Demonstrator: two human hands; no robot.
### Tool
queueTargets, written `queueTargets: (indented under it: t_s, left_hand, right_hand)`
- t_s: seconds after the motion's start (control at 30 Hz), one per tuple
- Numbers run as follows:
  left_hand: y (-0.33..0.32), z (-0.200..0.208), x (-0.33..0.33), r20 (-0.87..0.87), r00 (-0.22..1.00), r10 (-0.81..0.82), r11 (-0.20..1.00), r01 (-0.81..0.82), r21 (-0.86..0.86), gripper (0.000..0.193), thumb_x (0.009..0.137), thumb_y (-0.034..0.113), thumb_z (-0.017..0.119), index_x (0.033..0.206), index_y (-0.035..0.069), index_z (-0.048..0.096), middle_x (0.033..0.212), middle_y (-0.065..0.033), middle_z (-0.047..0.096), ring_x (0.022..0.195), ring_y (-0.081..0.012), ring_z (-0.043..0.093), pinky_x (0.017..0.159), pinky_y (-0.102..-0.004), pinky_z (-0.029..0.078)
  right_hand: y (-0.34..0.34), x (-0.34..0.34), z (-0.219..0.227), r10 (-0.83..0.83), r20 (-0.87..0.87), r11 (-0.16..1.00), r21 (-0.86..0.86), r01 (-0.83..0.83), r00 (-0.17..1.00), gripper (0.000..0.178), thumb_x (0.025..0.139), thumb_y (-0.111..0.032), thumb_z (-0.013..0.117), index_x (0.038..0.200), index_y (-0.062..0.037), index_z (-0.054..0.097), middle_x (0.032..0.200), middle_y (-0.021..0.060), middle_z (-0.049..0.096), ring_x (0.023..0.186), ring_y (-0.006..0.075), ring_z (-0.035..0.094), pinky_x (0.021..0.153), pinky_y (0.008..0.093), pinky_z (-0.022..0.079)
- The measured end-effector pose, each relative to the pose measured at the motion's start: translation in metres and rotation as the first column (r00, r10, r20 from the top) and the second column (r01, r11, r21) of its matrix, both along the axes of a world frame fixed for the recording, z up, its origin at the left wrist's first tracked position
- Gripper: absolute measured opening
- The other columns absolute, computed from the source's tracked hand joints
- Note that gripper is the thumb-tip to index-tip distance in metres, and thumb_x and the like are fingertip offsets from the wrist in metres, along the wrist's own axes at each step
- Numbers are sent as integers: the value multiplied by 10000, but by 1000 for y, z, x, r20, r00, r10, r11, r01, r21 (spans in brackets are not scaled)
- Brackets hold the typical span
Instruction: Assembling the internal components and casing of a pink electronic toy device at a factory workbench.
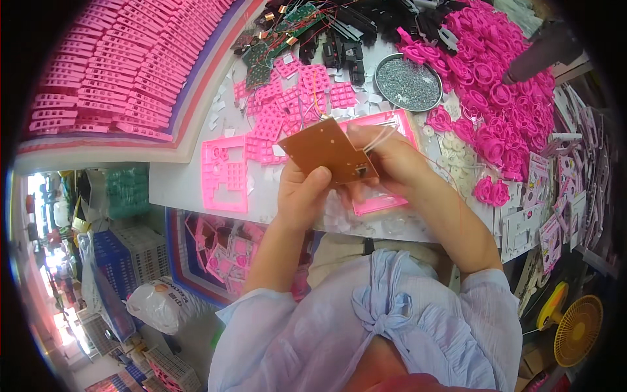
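My left hand [302,194] and my right hand [385,160] together hold a brown circuit board [324,151] above the white worktable [176,183]. The left thumb presses on the board's near edge. My right fingers pinch its right side, where thin white and red wires [382,134] trail off. Under the hands lie two pink plastic frames, one at the left [224,175] and one behind the right hand [392,121].
Pink keypad pieces [294,95] and green circuit boards [271,46] lie further back. A round metal dish of screws [408,83] stands by a heap of pink round parts [503,98]. Stacked pink parts [124,65] fill a tray at left. A yellow fan [578,330] sits at lower right.
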State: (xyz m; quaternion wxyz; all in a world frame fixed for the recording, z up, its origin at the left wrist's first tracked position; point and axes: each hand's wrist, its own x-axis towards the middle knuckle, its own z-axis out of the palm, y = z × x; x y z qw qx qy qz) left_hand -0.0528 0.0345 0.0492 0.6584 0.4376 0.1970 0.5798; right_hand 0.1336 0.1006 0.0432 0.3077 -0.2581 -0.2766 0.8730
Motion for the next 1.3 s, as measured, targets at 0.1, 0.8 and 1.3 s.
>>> queueTargets:
  t_s: [0.1, 0.8, 1.3]
  left_hand:
    - [-2, 1, -3, -67, 985, 157, 987, -153, 57, 382, 1028, 226, 552, 1333, 0, 504, 1142, -263, 663, 675, -218, 650, 477, -271, 490]
    - [-33, 22, 9, -756, 649, 83, 918, 245, 311, 203, 840, 58, 725, 1036, 66, 675, 945, -107, 651, 855, -316, 647, 732, -392, 522]
    - [-97, -30, 21, -180, 948, -262, 868, 149, -474, 657, 996, 41, 571, 1572, 75, 256, 1447, -181, 515, 1055, -199, 640, 880, -349, 540]
  right_hand:
    - [-2, 2, -3, -174, 11, 984, 30, 173, 985, 311, 1025, -275, 580, 1104, 14, 665, 857, 93, 673, 590, 100, 556, 468, 223, 421]
    - [-29, 94, 89, -171, 742, 17, 661, -751, 649, 758, 867, -567, 673, 1412, -51, 560, 1560, 239, 371, 1455, 457, 261, 1140, 549, 306]
    - [14, 44, 5, -70, 688, 677, 565, -472, 722, 300, 950, -126, 677, 1239, -48, 701, 978, 112, 755, 903, 144, 698, 818, 305, 558]
